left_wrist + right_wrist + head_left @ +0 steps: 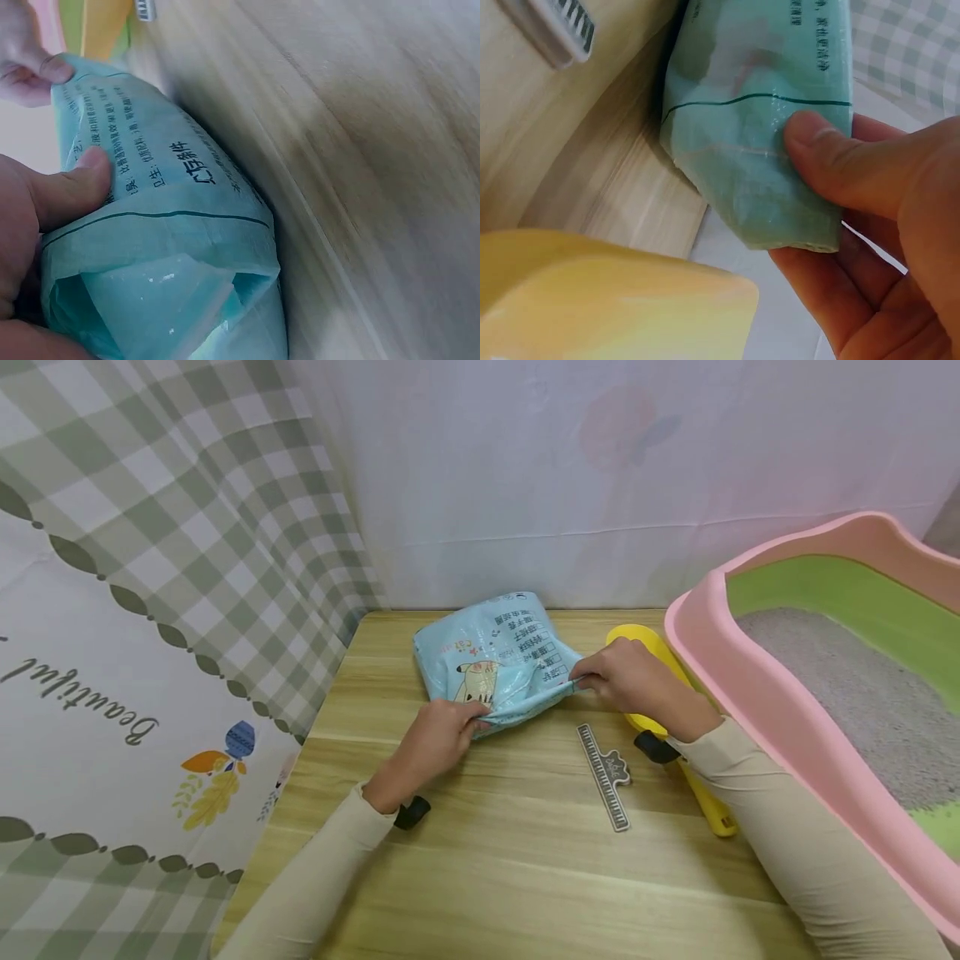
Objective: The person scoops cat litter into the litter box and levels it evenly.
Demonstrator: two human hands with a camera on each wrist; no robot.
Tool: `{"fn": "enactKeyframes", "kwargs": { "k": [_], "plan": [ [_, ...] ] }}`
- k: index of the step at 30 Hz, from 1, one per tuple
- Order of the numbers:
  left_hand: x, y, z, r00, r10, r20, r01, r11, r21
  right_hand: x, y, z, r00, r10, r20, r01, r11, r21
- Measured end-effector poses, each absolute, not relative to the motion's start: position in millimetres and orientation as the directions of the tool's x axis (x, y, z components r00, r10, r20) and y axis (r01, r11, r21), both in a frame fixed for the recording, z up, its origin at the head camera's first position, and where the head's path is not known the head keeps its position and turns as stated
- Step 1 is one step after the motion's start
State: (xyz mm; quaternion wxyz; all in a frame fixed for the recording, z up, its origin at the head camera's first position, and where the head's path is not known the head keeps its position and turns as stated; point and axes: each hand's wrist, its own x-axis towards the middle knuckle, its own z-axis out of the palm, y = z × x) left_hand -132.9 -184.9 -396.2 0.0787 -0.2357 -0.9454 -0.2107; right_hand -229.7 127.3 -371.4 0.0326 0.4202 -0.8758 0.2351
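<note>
A light blue plastic bag (pixel 487 643) printed with a cartoon cat and lettering lies at the back of the wooden table. Its near edge is folded over, and both hands pinch that fold. My left hand (pixel 433 735) grips the left end, thumb on top, as the left wrist view shows beside the creased bag side (pixel 165 300). At the right end my right hand (pixel 637 681) pinches the bag's corner (pixel 780 202) between thumb and fingers. Below the bag lies a grey sealing clip (pixel 604 777) with a ruler-like striped edge. A yellow scoop (pixel 708 797) lies partly under the right forearm.
On the right stands a pink litter box (pixel 795 693) with a green inside and grey litter (pixel 847 685). A checked cloth (pixel 225 485) hangs along the table's left edge, and a white curtain (pixel 480 485) hangs behind. The wooden table (pixel 510 877) extends toward me.
</note>
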Motion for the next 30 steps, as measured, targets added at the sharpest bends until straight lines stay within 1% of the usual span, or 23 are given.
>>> {"fn": "enactKeyframes", "kwargs": {
  "k": [2,8,12,15,19,23,30],
  "plan": [
    [-135.2,-184.2,-395.5,-0.878,0.412,0.242,0.476,0.796,0.373,-230.8,128.9,-371.8,-0.648,-0.719,0.25,-0.747,0.537,-0.392],
    [-141.4,-182.5,-394.8,-0.883,0.406,0.234,0.468,0.787,0.401,-231.8,133.4,-368.2,-0.686,-0.704,0.181,-0.692,0.556,-0.46],
    [-142.0,-183.2,-396.2,-0.892,0.397,0.215,0.451,0.794,0.407,-224.4,137.0,-358.8,-0.69,-0.7,0.183,-0.68,0.541,-0.494],
    [-141.9,-183.4,-396.0,-0.895,0.396,0.204,0.446,0.795,0.412,-213.6,139.8,-348.0,-0.73,-0.659,0.184,-0.646,0.576,-0.501],
    [-141.9,-184.2,-394.9,-0.898,0.392,0.2,0.44,0.796,0.416,-194.3,140.1,-336.9,-0.786,-0.6,0.145,-0.587,0.654,-0.476],
    [-142.2,-186.1,-394.7,-0.9,0.388,0.197,0.435,0.798,0.416,-173.3,139.0,-338.6,-0.802,-0.591,0.086,-0.566,0.705,-0.428],
    [-142.9,-188.5,-397.1,-0.9,0.389,0.196,0.436,0.791,0.429,-142.8,135.6,-355.7,-0.843,-0.518,-0.142,-0.456,0.83,-0.32]
  ]
}}
